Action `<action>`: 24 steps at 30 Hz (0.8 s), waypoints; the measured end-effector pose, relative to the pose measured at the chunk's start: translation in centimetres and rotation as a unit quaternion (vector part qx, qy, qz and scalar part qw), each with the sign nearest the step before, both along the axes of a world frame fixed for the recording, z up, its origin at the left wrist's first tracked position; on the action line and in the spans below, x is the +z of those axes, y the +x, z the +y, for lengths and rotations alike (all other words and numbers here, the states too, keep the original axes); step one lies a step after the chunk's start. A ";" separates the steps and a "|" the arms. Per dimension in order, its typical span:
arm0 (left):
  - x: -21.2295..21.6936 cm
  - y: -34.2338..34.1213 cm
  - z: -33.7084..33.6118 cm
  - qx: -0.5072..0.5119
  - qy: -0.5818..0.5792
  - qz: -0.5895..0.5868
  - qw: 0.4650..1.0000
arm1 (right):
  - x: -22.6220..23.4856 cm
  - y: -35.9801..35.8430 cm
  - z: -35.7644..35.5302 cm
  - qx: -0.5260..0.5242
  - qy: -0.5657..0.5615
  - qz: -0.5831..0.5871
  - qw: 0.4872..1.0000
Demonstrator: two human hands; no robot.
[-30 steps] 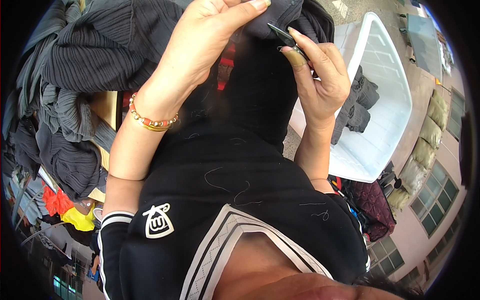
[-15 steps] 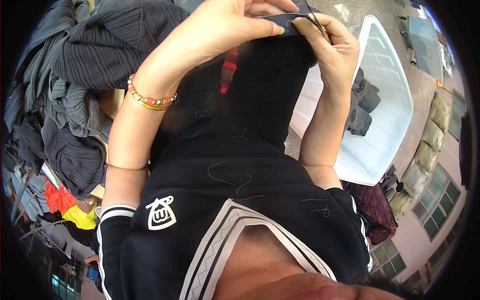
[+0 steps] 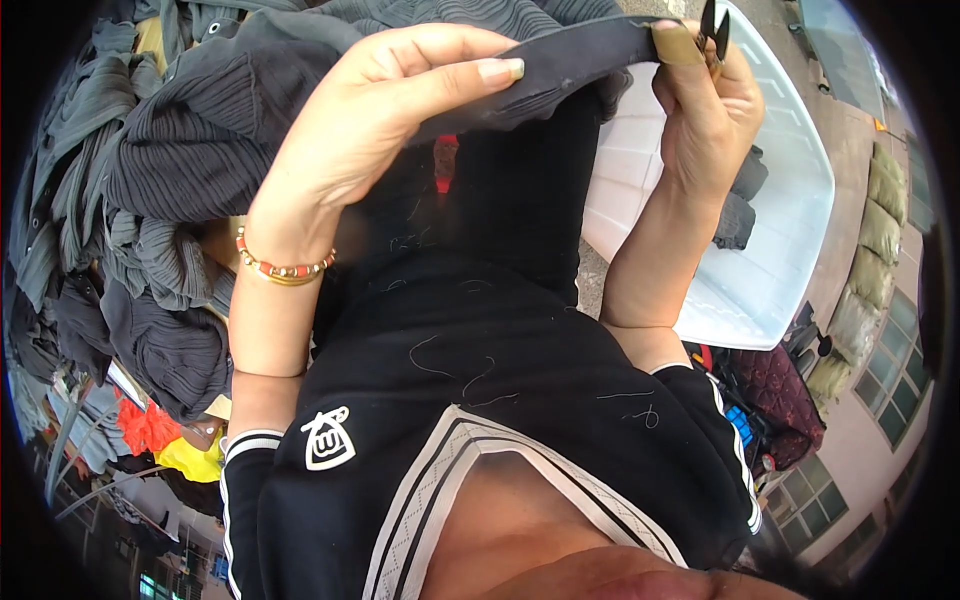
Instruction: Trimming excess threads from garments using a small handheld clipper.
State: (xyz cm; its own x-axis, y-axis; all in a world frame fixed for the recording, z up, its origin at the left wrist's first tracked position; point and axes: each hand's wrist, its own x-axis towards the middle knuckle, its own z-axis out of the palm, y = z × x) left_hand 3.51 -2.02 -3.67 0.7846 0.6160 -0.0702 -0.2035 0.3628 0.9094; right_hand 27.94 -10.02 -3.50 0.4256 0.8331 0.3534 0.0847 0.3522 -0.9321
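Note:
Between my two hands stretches the edge band of a dark grey garment (image 3: 590, 62), raised above my lap. My left hand (image 3: 375, 120) pinches one end of it, thumb on top. The other end is held by my right hand (image 3: 712, 115), whose thumb wears a tan cover. Dark, pointed blades of small thread snips (image 3: 716, 30) stick up out of the right fist, apart from the cloth. Ribbed cloth of the garment hangs behind the band.
A large pile of grey ribbed garments (image 3: 200, 130) lies to my left. At my right stands a white plastic tub (image 3: 775, 280) with dark folded cloth (image 3: 738, 215) in it. Red and yellow bags (image 3: 190, 455) are at lower left, and a maroon quilted cloth (image 3: 775, 400) at right.
My hands have moved apart, the right one to the right. A longer stretch of the garment's band now shows between them. The snips' blades have come up with the right hand.

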 end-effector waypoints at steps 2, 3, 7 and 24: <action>-0.3 0.4 -0.7 0.012 -0.097 -0.074 0.992 | -0.8 0.9 0.1 -0.024 -0.050 -0.019 0.998; -0.9 0.5 -0.7 0.011 -0.110 -0.080 0.991 | -0.8 0.2 0.3 -0.026 -0.091 -0.031 0.995; -1.8 0.6 -0.8 0.054 -0.143 -0.081 0.985 | -1.0 -3.3 0.7 -0.057 -0.043 -0.076 0.995; -2.9 0.4 -0.3 0.102 -0.144 -0.061 0.982 | -1.9 -4.7 -3.2 -0.080 -0.032 -0.311 0.947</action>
State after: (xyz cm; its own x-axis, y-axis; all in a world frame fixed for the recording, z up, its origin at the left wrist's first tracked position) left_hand 3.91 -2.32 -6.60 0.6606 0.7296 -0.1770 -0.3997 0.5414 0.7397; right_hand 23.24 -13.23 -5.44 0.2744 0.8041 0.5273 0.6709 0.2327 -0.7041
